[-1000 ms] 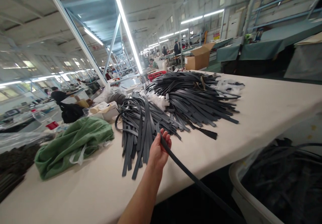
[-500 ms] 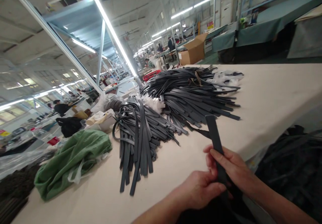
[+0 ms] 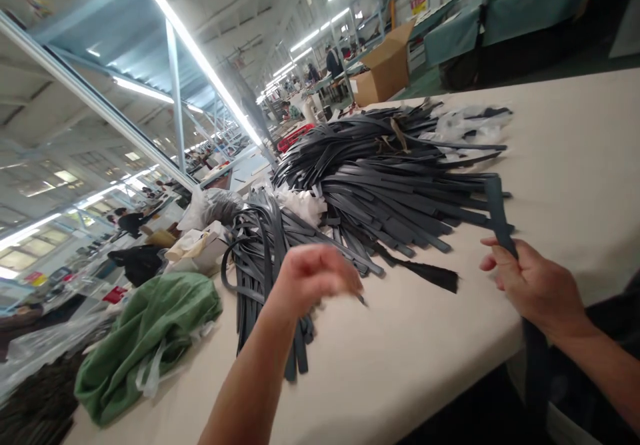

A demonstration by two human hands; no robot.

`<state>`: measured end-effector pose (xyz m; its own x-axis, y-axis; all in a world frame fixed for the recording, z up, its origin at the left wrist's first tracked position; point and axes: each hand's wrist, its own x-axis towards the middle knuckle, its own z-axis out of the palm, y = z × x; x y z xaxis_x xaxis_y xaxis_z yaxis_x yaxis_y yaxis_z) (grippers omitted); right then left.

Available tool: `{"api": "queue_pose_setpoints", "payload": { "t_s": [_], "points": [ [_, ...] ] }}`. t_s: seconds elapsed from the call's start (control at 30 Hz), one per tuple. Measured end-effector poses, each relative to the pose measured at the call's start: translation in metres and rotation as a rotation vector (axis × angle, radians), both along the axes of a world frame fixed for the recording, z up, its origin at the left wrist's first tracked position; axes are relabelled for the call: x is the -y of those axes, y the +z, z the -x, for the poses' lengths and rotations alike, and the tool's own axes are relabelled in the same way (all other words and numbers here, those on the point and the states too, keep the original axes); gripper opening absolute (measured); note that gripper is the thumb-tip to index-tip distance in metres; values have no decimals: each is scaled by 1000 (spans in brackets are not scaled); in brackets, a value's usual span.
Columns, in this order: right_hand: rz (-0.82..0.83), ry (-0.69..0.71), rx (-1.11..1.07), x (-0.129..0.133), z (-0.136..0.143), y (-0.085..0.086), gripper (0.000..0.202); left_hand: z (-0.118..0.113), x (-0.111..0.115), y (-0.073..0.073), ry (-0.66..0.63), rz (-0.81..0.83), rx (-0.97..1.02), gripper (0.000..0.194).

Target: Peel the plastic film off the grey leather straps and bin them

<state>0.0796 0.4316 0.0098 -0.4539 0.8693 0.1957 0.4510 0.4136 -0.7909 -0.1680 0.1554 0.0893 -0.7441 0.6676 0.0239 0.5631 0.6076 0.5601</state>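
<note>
My right hand (image 3: 537, 281) is closed around a flat dark grey strap (image 3: 496, 208). One end of the strap sticks up above the fingers, and the rest hangs down past the table edge. My left hand (image 3: 317, 275) is over the front of a smaller bundle of grey straps (image 3: 250, 258), its fingers bent and smeared by motion. Whether it touches a strap cannot be made out. Behind, a larger heap of dark straps (image 3: 380, 198) lies fanned across the table. A loose black strip (image 3: 430, 275) lies between the hands.
The pale table (image 3: 380, 358) carries a crumpled green cloth (image 3: 150, 338) at left. Clear plastic bags (image 3: 215, 206) and a white box (image 3: 205, 248) are behind it. A cardboard box (image 3: 385, 71) stands beyond the table, with people farther back.
My left hand has left the strap and moved up and left toward the smaller bundle. My right hand has moved right and up, still gripping the strap. The view has shifted.
</note>
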Motion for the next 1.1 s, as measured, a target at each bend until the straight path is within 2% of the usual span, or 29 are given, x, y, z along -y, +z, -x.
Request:
{"api": "queue_pose_setpoints", "payload": {
  "t_s": [0.1,0.2,0.27,0.33,0.4,0.47,0.63,0.83,0.9,1.0,1.1],
  "points": [
    [20,-14,23,1,1,1,42,67,-49,5,156,64,-164,45],
    [34,-16,16,0,1,1,42,116,-86,3,291,79,-274,44],
    [29,-19,4,0,0,0,42,138,-99,-4,345,76,-278,44],
    [17,-30,-6,0,0,-2,42,152,-105,-13,373,61,-240,34],
    [9,-33,-16,-1,-1,-3,41,161,-106,-18,387,22,-184,19],
    [8,-29,-26,-1,-1,-5,41,166,-103,-19,387,-45,-109,16],
    [1,-19,-35,-3,-1,-6,39,159,-78,-3,342,-301,123,27],
    [-51,-26,8,-1,1,0,34,135,-44,29,265,-598,299,37],
    [-54,-21,7,-1,1,2,33,122,-35,36,232,-659,342,37],
    [-36,-6,9,1,1,4,33,91,-16,34,200,-696,397,32],
    [-12,-14,-4,2,0,6,30,48,13,18,197,-695,439,26]
  ]
}}
